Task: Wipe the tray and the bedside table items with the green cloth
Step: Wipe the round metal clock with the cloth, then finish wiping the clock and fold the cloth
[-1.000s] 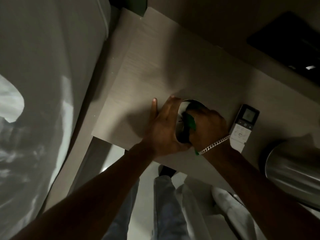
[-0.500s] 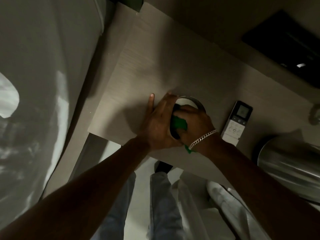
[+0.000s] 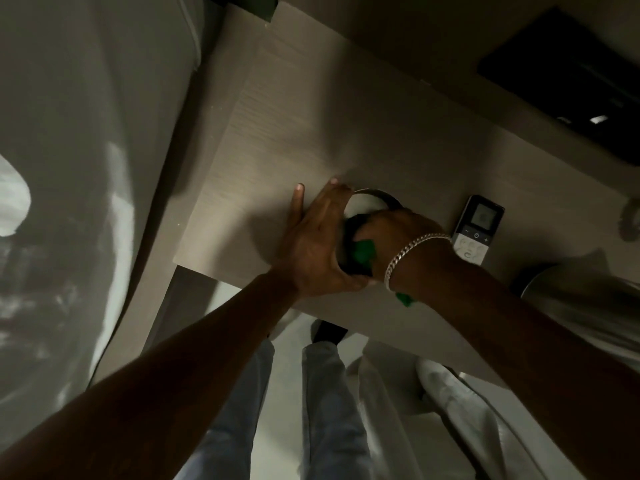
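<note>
A small round dark-rimmed tray (image 3: pixel 372 199) with a pale inside sits near the front edge of the wooden bedside table (image 3: pixel 311 133). My left hand (image 3: pixel 315 240) presses against the tray's left side and holds it steady. My right hand (image 3: pixel 398 233), with a silver bracelet on the wrist, is inside the tray, shut on the green cloth (image 3: pixel 363 252). A corner of the cloth sticks out below my wrist. Most of the tray is hidden by my hands.
A white remote control (image 3: pixel 479 233) with a small screen lies just right of the tray. A shiny metal cylinder (image 3: pixel 585 299) stands at the right edge. A dark panel (image 3: pixel 571 74) is on the wall behind. The bed (image 3: pixel 86 168) runs along the left.
My right hand has slid the green cloth from the tray's far side toward the near side. The left hand has stayed on the tray's rim.
</note>
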